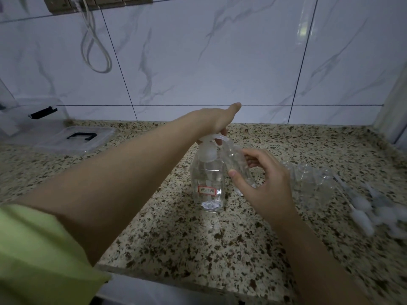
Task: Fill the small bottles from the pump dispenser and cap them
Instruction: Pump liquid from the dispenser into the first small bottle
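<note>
pressing the pump dispenser (208, 179), red-bordered label unreadable, left hand (217, 122); right hand (266, 183) fingers grip small bottle (236, 159).

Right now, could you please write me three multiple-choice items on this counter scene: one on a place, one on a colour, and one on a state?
1. Where do the loose caps lie?
A. right of the pump dispenser
B. left of it
C. on the clear lid

2. The border of the dispenser's label is:
A. blue
B. red
C. green

3. The small bottle in the right hand is:
A. capped
B. lying flat
C. uncapped, at the spout

Answers: 1 A, caps sit at the far right; 2 B, red outline shows; 3 C, its open neck meets the nozzle while the left hand presses the pump.
</note>
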Motion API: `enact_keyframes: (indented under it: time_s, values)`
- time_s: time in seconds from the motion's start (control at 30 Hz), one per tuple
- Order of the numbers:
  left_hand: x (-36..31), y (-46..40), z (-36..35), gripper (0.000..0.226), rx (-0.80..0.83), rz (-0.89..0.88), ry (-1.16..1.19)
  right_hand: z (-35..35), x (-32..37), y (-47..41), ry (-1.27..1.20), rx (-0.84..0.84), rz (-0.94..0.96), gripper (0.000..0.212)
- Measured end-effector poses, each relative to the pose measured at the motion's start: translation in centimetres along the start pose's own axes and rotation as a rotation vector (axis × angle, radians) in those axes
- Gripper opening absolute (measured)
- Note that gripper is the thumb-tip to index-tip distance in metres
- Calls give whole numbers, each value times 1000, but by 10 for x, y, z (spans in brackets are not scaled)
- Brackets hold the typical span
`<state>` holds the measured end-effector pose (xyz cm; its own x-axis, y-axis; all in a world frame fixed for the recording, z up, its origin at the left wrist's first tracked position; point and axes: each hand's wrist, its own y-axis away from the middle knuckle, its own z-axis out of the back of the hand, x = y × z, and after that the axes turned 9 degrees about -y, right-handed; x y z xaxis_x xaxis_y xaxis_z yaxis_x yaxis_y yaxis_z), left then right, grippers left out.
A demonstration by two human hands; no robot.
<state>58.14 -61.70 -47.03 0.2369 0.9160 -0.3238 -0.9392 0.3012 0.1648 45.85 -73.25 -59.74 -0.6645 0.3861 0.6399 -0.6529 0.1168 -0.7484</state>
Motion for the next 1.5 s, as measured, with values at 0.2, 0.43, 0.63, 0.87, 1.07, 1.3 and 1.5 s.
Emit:
enact_keyframes:
  time_s: [0.2,0.43,0.63,0.87,1.07,1.3,1.5]
  values:
    - [3,-1,0,88,52,15,42,0,-3,0,2,2,10,39]
    - [3,-1,2,87,64,41,80,0,-2,0,-2,-1,30,39]
    - [3,-3,-2,86,57,31,43,1,-2,0,11,5,23,39]
    - [3,-5,-2,83,56,32,13,1,-3,-1,6,11,31,37]
    - [2,-5,1,83,50,13,24,1,-5,0,26,0,36,38]
    - [4,-5,-3,82,32,42,19,0,-6,0,12,14,33,39]
    - [6,-4,-4,84,13,22,54,0,-4,-1,18,11,34,38]
